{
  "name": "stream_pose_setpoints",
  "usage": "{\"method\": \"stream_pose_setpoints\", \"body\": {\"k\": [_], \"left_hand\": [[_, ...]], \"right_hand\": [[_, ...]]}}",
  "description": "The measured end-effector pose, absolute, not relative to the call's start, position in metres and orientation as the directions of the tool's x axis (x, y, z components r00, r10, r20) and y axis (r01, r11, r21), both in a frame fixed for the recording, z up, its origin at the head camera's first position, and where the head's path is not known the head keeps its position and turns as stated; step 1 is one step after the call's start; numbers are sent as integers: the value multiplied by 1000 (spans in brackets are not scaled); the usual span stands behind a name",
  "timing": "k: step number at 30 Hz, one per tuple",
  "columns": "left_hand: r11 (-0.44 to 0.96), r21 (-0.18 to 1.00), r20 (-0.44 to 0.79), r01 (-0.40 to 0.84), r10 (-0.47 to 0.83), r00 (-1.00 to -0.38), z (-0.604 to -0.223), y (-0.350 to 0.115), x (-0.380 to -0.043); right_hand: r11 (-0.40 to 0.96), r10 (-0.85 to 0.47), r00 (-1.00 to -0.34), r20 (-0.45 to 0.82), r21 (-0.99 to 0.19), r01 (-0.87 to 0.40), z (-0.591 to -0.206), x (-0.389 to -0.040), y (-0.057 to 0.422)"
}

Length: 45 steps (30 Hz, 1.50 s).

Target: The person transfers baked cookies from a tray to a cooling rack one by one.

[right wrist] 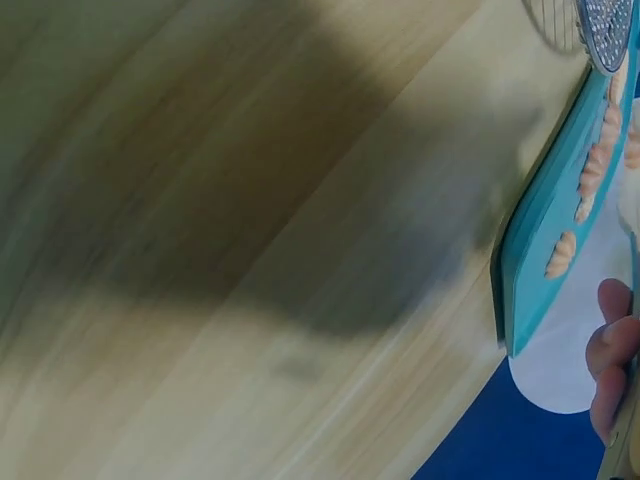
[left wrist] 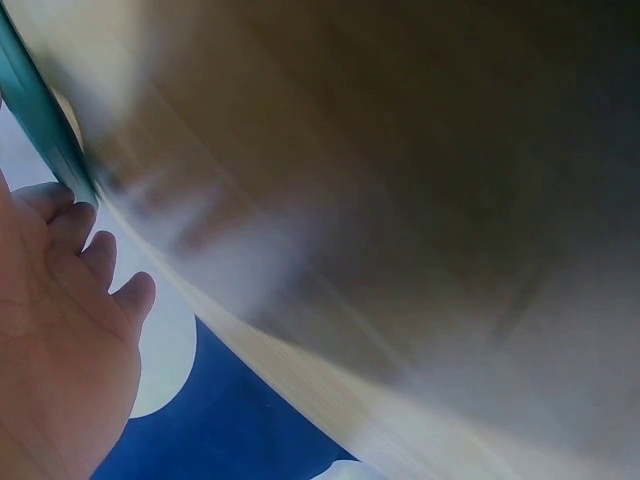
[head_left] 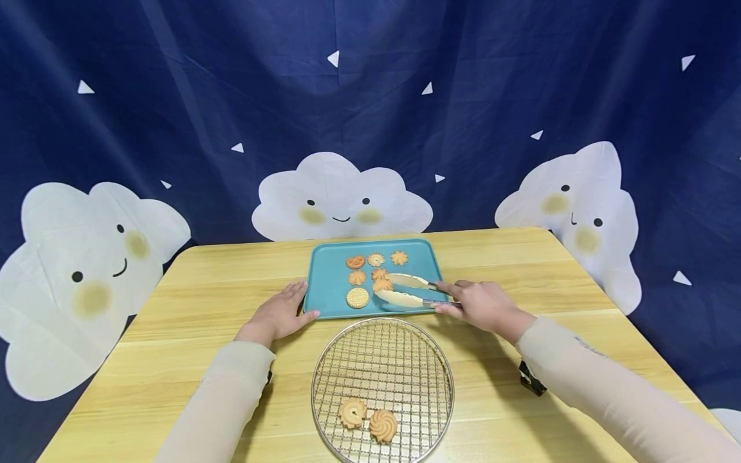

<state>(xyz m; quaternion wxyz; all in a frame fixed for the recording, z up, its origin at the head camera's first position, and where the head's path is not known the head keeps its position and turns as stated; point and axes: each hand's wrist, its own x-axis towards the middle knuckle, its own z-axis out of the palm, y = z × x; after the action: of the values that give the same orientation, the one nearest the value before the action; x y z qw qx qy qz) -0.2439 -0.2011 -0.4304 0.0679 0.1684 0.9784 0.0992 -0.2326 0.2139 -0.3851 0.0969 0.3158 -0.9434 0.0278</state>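
Observation:
My right hand [head_left: 482, 305] holds a pair of tongs [head_left: 399, 298] with pale scalloped tips over the blue tray [head_left: 320, 283]. Between those tips is a ridged cookie [head_left: 383, 285], overlapping another swirled cookie [head_left: 379, 274] behind it in the head view. My left hand [head_left: 282, 312] rests at the tray's left front corner, fingers extended along its side and thumb near the front edge. Fingertips of that hand [left wrist: 75, 320] touch the tray's rim in the left wrist view. Around the tongs lie a round flat cookie [head_left: 357, 298], a pretzel-shaped cookie [head_left: 356, 262] and several flower-shaped ones.
A round wire cooling rack [head_left: 382, 360] lies just in front of the tray. On it, near the front, sit a ring-shaped cookie [head_left: 352, 413] and a swirled cookie [head_left: 383, 426]. Behind the wooden table [head_left: 231, 276] hangs a dark blue curtain [head_left: 370, 116] with clouds.

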Motion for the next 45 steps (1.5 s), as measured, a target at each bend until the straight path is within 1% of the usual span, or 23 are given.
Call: {"method": "stream_pose_setpoints", "body": {"k": [8,17,20,28,45], "left_hand": [[927,217,-117,304,334,-935,-432,-201,-246],[926,217,-109,308,337,-935,-433,-202,-246],[927,216,-111,307,336,-935,-432,-202,-245],[928,215,-108,306,334,-937,-431,-201,-244],[925,221,-103,310,339,-935,-428,-201,-243]], "right_hand": [[767,-614,-735,288,-1,-642,-383,-225,226],[711,-668,-670,325,12,-703,-384,-215,238],[676,-696,-626,351,25,-737,-385,-213,240],[551,-772,-466,433,89,-830,-389,-209,245],[339,-879,-292,376,64,-939,-381,-199,259]]}}
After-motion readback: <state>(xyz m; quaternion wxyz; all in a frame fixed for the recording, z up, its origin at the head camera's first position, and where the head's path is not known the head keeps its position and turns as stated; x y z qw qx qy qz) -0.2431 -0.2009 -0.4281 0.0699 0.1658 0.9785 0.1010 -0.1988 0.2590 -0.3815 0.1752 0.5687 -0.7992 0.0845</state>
